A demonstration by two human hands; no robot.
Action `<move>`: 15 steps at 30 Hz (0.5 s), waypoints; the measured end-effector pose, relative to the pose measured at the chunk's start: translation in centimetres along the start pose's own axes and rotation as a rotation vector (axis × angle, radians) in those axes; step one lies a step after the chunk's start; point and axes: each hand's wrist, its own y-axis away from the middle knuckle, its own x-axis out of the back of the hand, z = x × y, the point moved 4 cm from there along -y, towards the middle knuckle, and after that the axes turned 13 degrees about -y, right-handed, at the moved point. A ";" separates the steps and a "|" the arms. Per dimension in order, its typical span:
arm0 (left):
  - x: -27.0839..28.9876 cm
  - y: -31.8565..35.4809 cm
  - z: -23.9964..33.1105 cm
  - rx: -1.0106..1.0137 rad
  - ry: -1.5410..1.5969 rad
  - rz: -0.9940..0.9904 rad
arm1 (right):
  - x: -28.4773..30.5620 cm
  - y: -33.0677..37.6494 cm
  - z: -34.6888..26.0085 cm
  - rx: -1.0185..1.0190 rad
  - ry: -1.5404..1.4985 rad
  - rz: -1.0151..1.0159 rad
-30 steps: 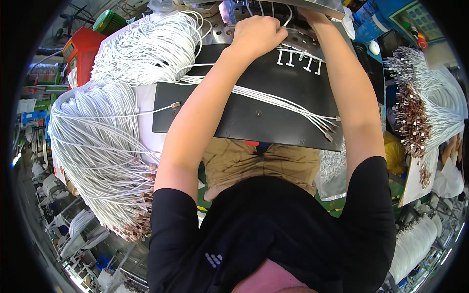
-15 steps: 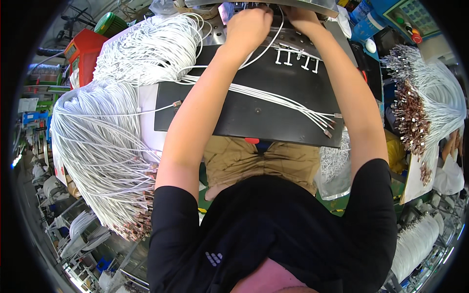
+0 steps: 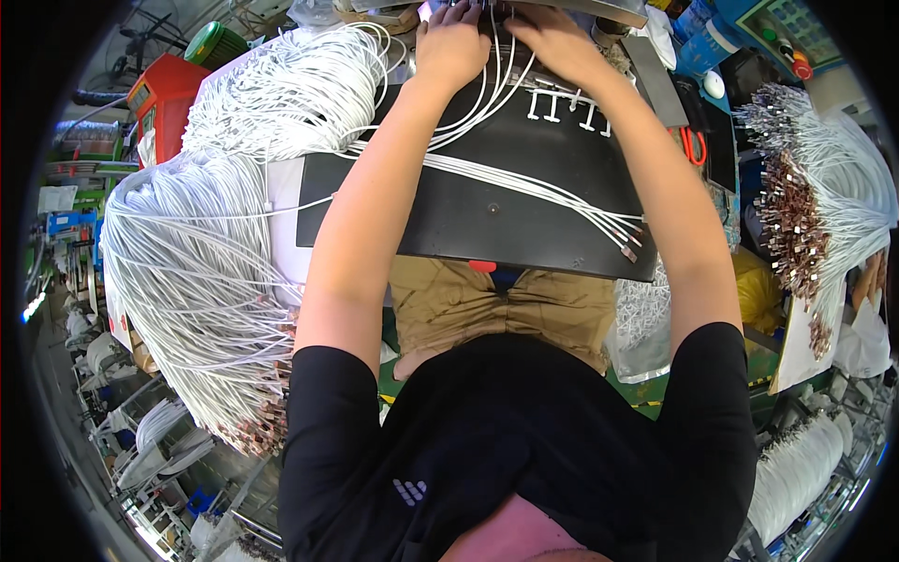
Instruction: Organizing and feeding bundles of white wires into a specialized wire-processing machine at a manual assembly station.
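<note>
Both hands reach to the metal machine (image 3: 599,9) at the far edge of the black work board. My left hand (image 3: 454,47) has its fingers stretched forward and apart, their tips partly hidden under the machine's edge. Beside it, my right hand (image 3: 554,42) reaches leftward, thumb and fingers closed at the ends of several white cables (image 3: 482,98). These cables curve from the left, between my hands, into the machine. Their far ends are hidden. Several more white cables (image 3: 534,187) lie across the black board (image 3: 440,225), metal plugs toward its right front corner.
A coiled white cable bundle (image 3: 281,103) lies at the left, above a larger hanging bundle (image 3: 187,272). White T-shaped pegs (image 3: 569,108) stand near my right forearm. Red-handled tool (image 3: 693,147) and blue container (image 3: 702,51) are at the right, with another cable bundle (image 3: 824,187) beyond.
More white cables now run between my hands into the machine, where one loop showed before. My left hand shifted slightly left and spread its fingers; my right hand moved left, toward the cables.
</note>
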 end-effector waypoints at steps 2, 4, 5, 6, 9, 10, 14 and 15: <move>2.6 -0.1 1.3 -0.019 -0.012 -0.109 | 1.2 0.9 0.7 -0.063 -0.127 -0.005; 2.5 -0.1 1.6 -0.023 -0.024 -0.161 | 2.4 2.2 0.6 -0.056 0.018 -0.072; 1.3 -0.3 1.4 -0.038 -0.081 -0.153 | 2.4 2.4 0.5 -0.049 0.089 -0.104; -0.3 -0.3 1.2 -0.056 -0.134 -0.146 | 2.1 2.4 0.5 -0.049 0.087 -0.105; -2.4 0.0 1.0 -0.108 -0.190 -0.017 | 0.8 2.2 -0.2 0.107 0.219 -0.032; -2.5 0.2 0.8 -0.137 -0.194 0.108 | 0.5 2.1 -0.4 0.106 0.217 -0.032; -4.2 -0.8 -0.2 -0.042 -0.182 -0.110 | -0.9 1.7 -2.5 0.062 0.205 -0.042; -4.9 -1.0 -0.4 0.021 -0.167 -0.276 | -1.2 1.3 -2.0 0.054 0.202 -0.022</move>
